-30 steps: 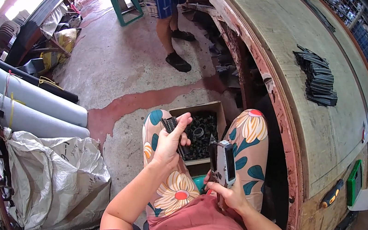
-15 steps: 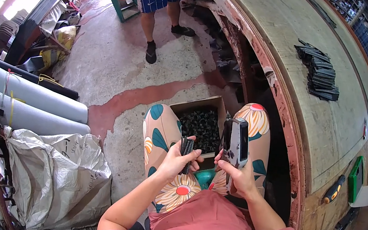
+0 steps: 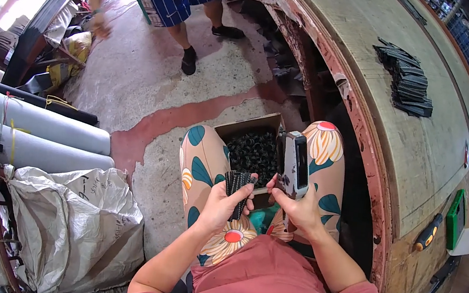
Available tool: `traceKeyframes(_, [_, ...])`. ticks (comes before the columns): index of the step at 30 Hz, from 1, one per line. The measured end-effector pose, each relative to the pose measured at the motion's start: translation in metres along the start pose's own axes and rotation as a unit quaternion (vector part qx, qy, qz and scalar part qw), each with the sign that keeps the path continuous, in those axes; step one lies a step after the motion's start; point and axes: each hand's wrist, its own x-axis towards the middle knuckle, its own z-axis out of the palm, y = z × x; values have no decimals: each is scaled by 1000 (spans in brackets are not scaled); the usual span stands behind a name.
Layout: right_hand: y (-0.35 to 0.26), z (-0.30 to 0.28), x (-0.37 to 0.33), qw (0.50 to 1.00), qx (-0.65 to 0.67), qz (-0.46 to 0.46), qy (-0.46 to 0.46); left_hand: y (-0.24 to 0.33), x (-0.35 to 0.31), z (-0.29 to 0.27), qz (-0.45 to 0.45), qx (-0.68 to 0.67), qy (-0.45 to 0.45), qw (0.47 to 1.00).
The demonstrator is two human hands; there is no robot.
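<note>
My left hand (image 3: 231,200) is closed round a small fanned bundle of black textured strips (image 3: 237,181), held over my left thigh. In my right hand (image 3: 296,209) is a grey-and-black stapler (image 3: 297,164), held upright with its head pointing away from me. The two hands are close together, and the right fingertips come near the ends of the strips. Just beyond them, between my knees, a cardboard box (image 3: 249,123) holds many small curled black pieces (image 3: 255,149). A green object (image 3: 260,220) is partly hidden between my legs.
A wooden worktable (image 3: 346,19) on my right bears a pile of black strips (image 3: 403,78), a screwdriver (image 3: 428,236) and a green case (image 3: 456,218). A white sack (image 3: 76,220) and grey rolls (image 3: 43,115) stand on the left. Ahead stands another person (image 3: 176,2).
The strips in my left hand have fanned out more, and the stapler has shifted slightly left toward them. The other person has moved nearer and to the left, arm lowered.
</note>
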Motion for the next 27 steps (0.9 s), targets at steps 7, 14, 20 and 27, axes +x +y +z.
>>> traceKeyframes(7, [4,11,9,1000,-4,17,6,-5,-5,19,110,19,14,994])
traceKeyframes(14, [5,13,15,997,58,29,48,-6,-4,18,131,-12,44,990])
traceKeyframes(20, [-20,-3,26,998,52,4,32,3,-13,-6,111,51,107,987])
traceKeyframes(27, [-41,-6,29,996,72,45,-14,10,-28,-2,90,278,56,955])
